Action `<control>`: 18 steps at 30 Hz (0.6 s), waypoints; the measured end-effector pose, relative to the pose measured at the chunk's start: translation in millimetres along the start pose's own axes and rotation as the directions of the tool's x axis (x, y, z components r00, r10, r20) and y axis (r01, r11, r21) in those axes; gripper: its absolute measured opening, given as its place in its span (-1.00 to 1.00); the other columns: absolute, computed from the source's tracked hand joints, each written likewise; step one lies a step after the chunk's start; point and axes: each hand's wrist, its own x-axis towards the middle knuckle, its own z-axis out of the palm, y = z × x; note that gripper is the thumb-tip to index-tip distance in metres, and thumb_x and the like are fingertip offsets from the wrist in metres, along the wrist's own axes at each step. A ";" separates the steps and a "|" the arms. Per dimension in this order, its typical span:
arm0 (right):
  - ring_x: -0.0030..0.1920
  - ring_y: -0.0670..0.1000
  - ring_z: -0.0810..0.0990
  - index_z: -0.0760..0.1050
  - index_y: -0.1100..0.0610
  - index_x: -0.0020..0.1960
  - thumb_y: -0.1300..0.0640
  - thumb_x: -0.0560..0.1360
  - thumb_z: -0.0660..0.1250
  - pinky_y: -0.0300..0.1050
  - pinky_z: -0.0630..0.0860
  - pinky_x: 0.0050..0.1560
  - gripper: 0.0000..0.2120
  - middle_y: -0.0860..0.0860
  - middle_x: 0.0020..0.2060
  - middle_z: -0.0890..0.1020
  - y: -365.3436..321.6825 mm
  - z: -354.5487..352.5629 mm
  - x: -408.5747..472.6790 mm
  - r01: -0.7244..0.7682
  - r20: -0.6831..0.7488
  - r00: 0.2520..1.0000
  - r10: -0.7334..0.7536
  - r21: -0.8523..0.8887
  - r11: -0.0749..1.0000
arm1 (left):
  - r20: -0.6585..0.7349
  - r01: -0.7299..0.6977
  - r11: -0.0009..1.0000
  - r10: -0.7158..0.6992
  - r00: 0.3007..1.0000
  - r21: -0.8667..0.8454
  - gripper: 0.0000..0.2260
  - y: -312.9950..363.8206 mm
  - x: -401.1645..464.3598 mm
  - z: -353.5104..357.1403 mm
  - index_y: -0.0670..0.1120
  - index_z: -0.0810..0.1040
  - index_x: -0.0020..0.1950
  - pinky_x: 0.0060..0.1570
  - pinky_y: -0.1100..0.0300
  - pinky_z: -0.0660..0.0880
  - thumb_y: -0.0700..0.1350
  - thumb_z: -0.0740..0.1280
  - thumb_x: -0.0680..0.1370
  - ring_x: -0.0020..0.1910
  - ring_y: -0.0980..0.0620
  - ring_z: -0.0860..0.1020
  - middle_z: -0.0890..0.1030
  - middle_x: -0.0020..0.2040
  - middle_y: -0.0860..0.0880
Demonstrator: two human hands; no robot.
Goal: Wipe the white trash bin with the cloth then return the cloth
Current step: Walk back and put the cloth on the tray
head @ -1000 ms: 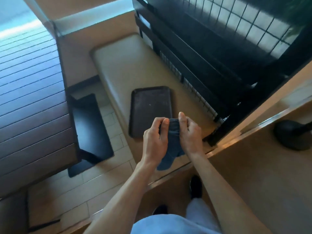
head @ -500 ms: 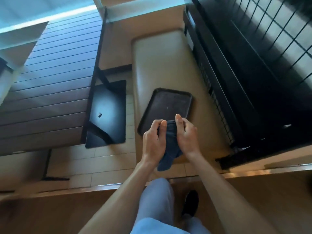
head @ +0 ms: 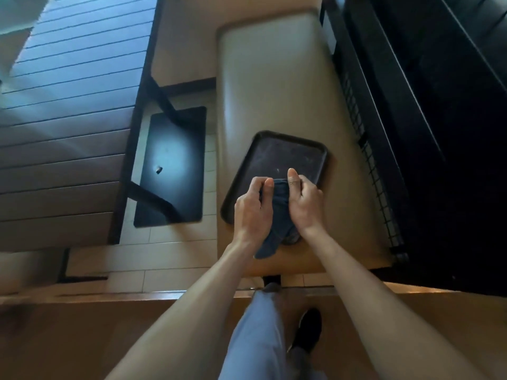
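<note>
Two bare hands meet at the middle of my view, both closed on the same dark blue cloth (head: 277,215). My left hand (head: 253,212) pinches the bunched upper edge between thumb and curled fingers; my right hand (head: 304,202) grips the other side of that edge, thumb raised. Between the two hands the cloth is gathered into folds, and its loose lower end hangs down past the wrists in a rounded flap.

Beneath the hands lies a dark rectangular plastic tray (head: 277,157) with rounded corners and a raised rim, set at a slight angle on the near part of a long beige cushioned bench seat (head: 271,78). I see the hands and cloth overlapping the tray's near half, though I cannot tell whether the cloth touches it.

Left of the bench stands a dark slatted wooden table (head: 68,105), with its flat black metal base plate (head: 172,165) on the pale tiled floor (head: 175,242) between table and bench. Right of the bench runs a black wire-grid partition (head: 367,149). Near the bottom edge I see light grey trousers (head: 258,333) and a black shoe (head: 308,330). No white trash bin is in view.
</note>
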 end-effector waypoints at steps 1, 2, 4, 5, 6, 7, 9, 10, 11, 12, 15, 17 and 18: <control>-0.37 -0.19 0.51 0.47 0.26 -0.20 -0.10 0.70 0.14 -0.37 0.32 -0.39 -0.50 0.01 -0.40 0.53 6.4 5.6 9.7 -0.010 -0.001 1.000 0.010 -0.013 1.000 | 0.009 0.003 1.000 -0.003 1.000 0.019 -0.84 -7.0 9.3 5.6 0.11 0.47 0.05 -0.35 0.15 0.54 0.11 0.16 0.73 -0.28 0.12 0.59 0.59 -0.27 0.09; -0.39 -0.15 0.51 0.47 0.27 -0.19 -0.11 0.70 0.13 -0.35 0.32 -0.39 -0.50 0.02 -0.40 0.54 13.2 11.4 19.2 -0.022 0.000 1.000 0.022 -0.023 0.999 | 0.015 0.008 0.999 -0.009 1.000 0.032 -0.83 -14.7 18.4 11.5 0.10 0.48 0.05 -0.36 0.20 0.52 0.10 0.16 0.73 -0.27 0.14 0.59 0.58 -0.27 0.11; -0.40 -0.12 0.49 0.45 0.27 -0.18 -0.13 0.70 0.12 -0.28 0.32 -0.38 -0.49 0.03 -0.39 0.54 29.6 24.1 39.3 -0.047 0.003 0.999 0.048 -0.042 0.998 | 0.016 0.025 0.999 -0.026 1.000 0.048 -0.80 -33.1 36.8 25.7 0.04 0.51 0.06 -0.38 0.29 0.44 0.08 0.16 0.73 -0.30 0.17 0.57 0.57 -0.30 0.13; -0.39 -0.12 0.48 0.45 0.26 -0.19 -0.13 0.70 0.12 -0.23 0.30 -0.36 -0.49 0.02 -0.40 0.53 38.7 30.8 49.0 -0.059 0.006 0.998 0.060 -0.052 0.997 | 0.017 0.035 0.998 -0.036 0.999 0.056 -0.79 -43.7 45.4 33.3 0.02 0.52 0.06 -0.38 0.31 0.41 0.07 0.16 0.73 -0.32 0.18 0.56 0.56 -0.32 0.14; -0.39 -0.13 0.49 0.44 0.26 -0.19 -0.13 0.70 0.13 -0.20 0.28 -0.36 -0.50 0.00 -0.41 0.52 48.3 38.1 58.8 -0.071 0.010 0.997 0.072 -0.060 0.996 | 0.021 0.044 0.997 -0.045 0.999 0.061 -0.78 -54.2 53.7 41.0 -0.01 0.53 0.07 -0.38 0.32 0.38 0.07 0.17 0.74 -0.34 0.19 0.55 0.55 -0.33 0.15; -0.39 -0.15 0.50 0.43 0.25 -0.19 -0.13 0.70 0.13 -0.21 0.28 -0.35 -0.50 -0.01 -0.42 0.51 58.7 45.7 68.2 -0.085 0.016 0.996 0.086 -0.069 0.994 | 0.027 0.054 0.996 -0.056 0.998 0.069 -0.77 -65.5 61.5 49.2 -0.02 0.53 0.07 -0.36 0.31 0.37 0.06 0.17 0.74 -0.35 0.20 0.54 0.55 -0.33 0.15; -0.37 -0.20 0.51 0.42 0.22 -0.20 -0.14 0.70 0.12 -0.23 0.30 -0.35 -0.52 -0.04 -0.42 0.51 79.9 60.7 84.6 -0.119 0.037 0.992 0.122 -0.088 0.989 | 0.037 0.083 0.993 -0.087 0.996 0.085 -0.77 -87.7 74.8 64.0 -0.02 0.53 0.06 -0.33 0.24 0.37 0.06 0.17 0.74 -0.36 0.21 0.53 0.54 -0.33 0.17; -0.36 -0.17 0.52 0.42 0.20 -0.19 -0.15 0.70 0.11 -0.16 0.33 -0.31 -0.52 -0.05 -0.41 0.52 91.1 67.8 91.7 -0.140 0.049 0.988 0.146 -0.101 0.985 | 0.043 0.096 0.991 -0.100 0.994 0.089 -0.78 -98.8 80.6 71.1 -0.02 0.53 0.06 -0.32 0.20 0.39 0.06 0.17 0.74 -0.35 0.20 0.53 0.54 -0.32 0.18; -0.35 -0.12 0.52 0.42 0.18 -0.19 -0.18 0.69 0.10 -0.09 0.37 -0.26 -0.51 -0.05 -0.39 0.53 101.9 74.6 98.3 -0.164 0.064 0.983 0.172 -0.116 0.980 | 0.049 0.106 0.990 -0.111 0.993 0.091 -0.78 -110.2 86.0 78.2 -0.02 0.53 0.06 -0.30 0.14 0.44 0.06 0.18 0.74 -0.33 0.18 0.55 0.55 -0.31 0.18; -0.34 -0.10 0.52 0.42 0.16 -0.18 -0.20 0.69 0.09 -0.04 0.38 -0.23 -0.51 -0.06 -0.38 0.54 111.9 81.2 104.3 -0.186 0.081 0.977 0.197 -0.130 0.974 | 0.058 0.119 0.989 -0.124 0.991 0.091 -0.78 -121.1 90.9 84.5 -0.02 0.53 0.07 -0.27 0.08 0.49 0.06 0.18 0.73 -0.30 0.15 0.57 0.57 -0.28 0.16; -0.34 -0.13 0.51 0.42 0.11 -0.16 -0.21 0.69 0.06 -0.10 0.34 -0.30 -0.54 -0.10 -0.36 0.53 140.8 100.3 119.5 -0.231 0.125 0.959 0.254 -0.173 0.957 | 0.099 0.174 0.981 -0.183 0.978 0.088 -0.78 -153.8 102.4 101.8 0.01 0.53 0.08 -0.23 0.00 0.59 0.09 0.17 0.73 -0.26 0.13 0.61 0.62 -0.22 0.11; -0.34 -0.14 0.52 0.43 0.12 -0.14 -0.21 0.69 0.06 -0.14 0.35 -0.36 -0.54 -0.10 -0.36 0.54 159.3 111.8 126.8 -0.251 0.133 0.951 0.278 -0.188 0.950 | 0.123 0.199 0.975 -0.210 0.970 0.095 -0.79 -173.6 107.0 112.6 0.02 0.52 0.10 -0.21 0.01 0.61 0.09 0.17 0.73 -0.25 0.15 0.62 0.62 -0.20 0.11; -0.34 -0.13 0.54 0.43 0.12 -0.14 -0.21 0.69 0.07 -0.15 0.37 -0.37 -0.54 -0.09 -0.36 0.55 168.7 117.0 130.1 -0.258 0.131 0.950 0.284 -0.189 0.948 | 0.131 0.207 0.973 -0.220 0.967 0.100 -0.79 -181.8 109.2 117.7 0.02 0.52 0.10 -0.20 0.03 0.61 0.09 0.16 0.73 -0.24 0.16 0.62 0.62 -0.20 0.12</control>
